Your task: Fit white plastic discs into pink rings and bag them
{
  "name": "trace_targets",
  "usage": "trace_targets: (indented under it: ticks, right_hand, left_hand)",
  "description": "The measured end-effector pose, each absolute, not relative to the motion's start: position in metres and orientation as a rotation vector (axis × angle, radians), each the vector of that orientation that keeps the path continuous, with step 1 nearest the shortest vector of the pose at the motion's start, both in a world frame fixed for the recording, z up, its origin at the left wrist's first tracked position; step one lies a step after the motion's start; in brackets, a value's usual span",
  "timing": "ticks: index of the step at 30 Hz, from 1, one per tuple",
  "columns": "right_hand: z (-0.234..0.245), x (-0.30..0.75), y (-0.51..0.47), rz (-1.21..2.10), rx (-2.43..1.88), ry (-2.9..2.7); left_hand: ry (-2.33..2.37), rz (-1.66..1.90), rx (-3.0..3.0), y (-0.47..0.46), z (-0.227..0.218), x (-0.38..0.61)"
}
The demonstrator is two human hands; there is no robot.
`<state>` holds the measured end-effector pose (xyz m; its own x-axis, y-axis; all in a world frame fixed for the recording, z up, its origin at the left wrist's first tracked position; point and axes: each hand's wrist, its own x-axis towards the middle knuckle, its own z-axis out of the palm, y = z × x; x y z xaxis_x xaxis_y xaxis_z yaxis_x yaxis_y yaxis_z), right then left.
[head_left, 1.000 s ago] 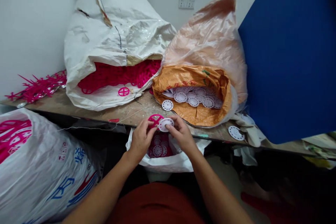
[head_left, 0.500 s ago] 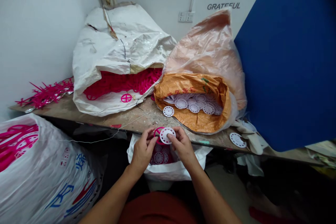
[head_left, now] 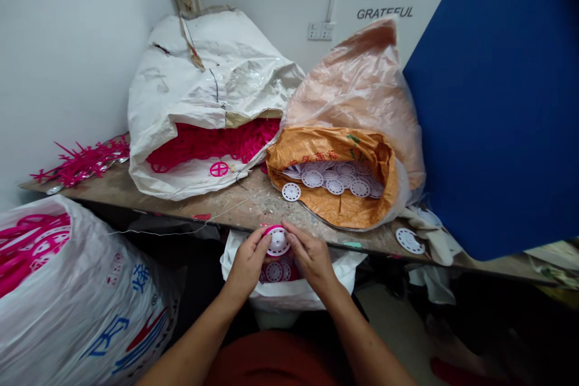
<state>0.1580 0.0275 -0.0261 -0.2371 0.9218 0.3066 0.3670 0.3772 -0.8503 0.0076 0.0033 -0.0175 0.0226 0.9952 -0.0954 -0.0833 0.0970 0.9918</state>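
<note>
My left hand [head_left: 246,265] and my right hand [head_left: 310,256] meet over the table's front edge. Together they hold a white perforated plastic disc [head_left: 277,242] laid flat against a magenta plastic wheel [head_left: 268,231], which shows only as a rim around the disc. The left fingers grip the wheel and disc from the left, and the right fingertips press on the disc's right side. Below my hands, a white plastic bag [head_left: 239,253] holds finished magenta-and-white discs [head_left: 274,272].
A white woven sack [head_left: 181,72] full of magenta parts and an orange-lined sack [head_left: 330,208] of white discs stand on the wooden table [head_left: 244,208]. Loose white discs [head_left: 291,192] lie nearby. Magenta sprues [head_left: 81,163] lie left, a bulging sack [head_left: 67,307] sits lower left, and a blue board [head_left: 497,102] stands right.
The white disc has gone from sitting partly aside on the wheel to lying centred against it. My hands have closed in around the pair, and the view has barely shifted since the previous frame.
</note>
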Motion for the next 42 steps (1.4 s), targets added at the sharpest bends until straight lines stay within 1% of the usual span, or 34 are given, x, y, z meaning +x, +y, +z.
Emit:
trace_targets:
  ticks: [2, 5, 7, 10, 12, 18, 20, 22, 25, 27, 30, 33, 36, 39, 42]
  right_hand:
    - [-0.023, 0.161, 0.03, 0.929, -1.134, -1.75]
    - [-0.02, 0.163, 0.033, 0.973, -1.152, -1.698]
    - [-0.018, 0.163, 0.033, 1.01, -1.159, -1.613]
    - [-0.018, 0.164, 0.032, 1.199, -1.108, -1.472]
    - [-0.018, 0.165, 0.03, 1.295, -1.061, -1.485]
    - [-0.014, 0.168, 0.032, 1.217, -1.069, -1.767]
    - [-0.011, 0.17, 0.045, 1.205, -1.069, -1.897]
    - [-0.009, 0.172, 0.069, 1.081, -1.14, -1.968]
    - [-0.016, 0.17, 0.115, 0.665, -1.337, -1.907]
    - [-0.026, 0.165, 0.141, 0.431, -1.45, -1.887]
    - [-0.046, 0.16, 0.162, 0.286, -1.586, -1.932]
    - [-0.061, 0.159, 0.167, 0.258, -1.587, -1.892]
    - [-0.064, 0.161, 0.167, 0.329, -1.509, -1.794]
    - [-0.061, 0.163, 0.168, 0.566, -1.404, -1.65]
    - [-0.054, 0.164, 0.165, 0.769, -1.283, -1.477]
  left_hand:
    - [1.236, 1.151, 1.337, 0.003, -0.016, 0.004]
    - [1.311, 1.151, 1.562, 0.003, -0.013, 0.004]
    - [1.298, 1.155, 1.493, 0.002, -0.013, 0.006]
    - [1.182, 1.105, 1.268, 0.001, -0.016, 0.009]
    - [1.129, 1.059, 1.187, -0.001, -0.019, 0.009]
    - [1.213, 1.032, 1.17, -0.002, -0.028, 0.002]
    - [1.207, 0.978, 1.261, 0.0, -0.027, -0.006]
    - [1.255, 0.925, 1.444, 0.005, -0.022, -0.02]
    - [1.465, 0.919, 1.705, 0.027, -0.01, -0.052]
    - [1.67, 1.022, 1.812, 0.055, -0.001, -0.078]
    - [1.998, 1.221, 1.887, 0.111, 0.007, -0.12]
    - [2.056, 1.227, 1.884, 0.163, 0.003, -0.152]
    - [1.988, 1.137, 1.894, 0.194, -0.01, -0.167]
    - [1.962, 1.122, 1.841, 0.203, -0.021, -0.169]
    - [1.947, 1.207, 1.757, 0.196, -0.021, -0.167]
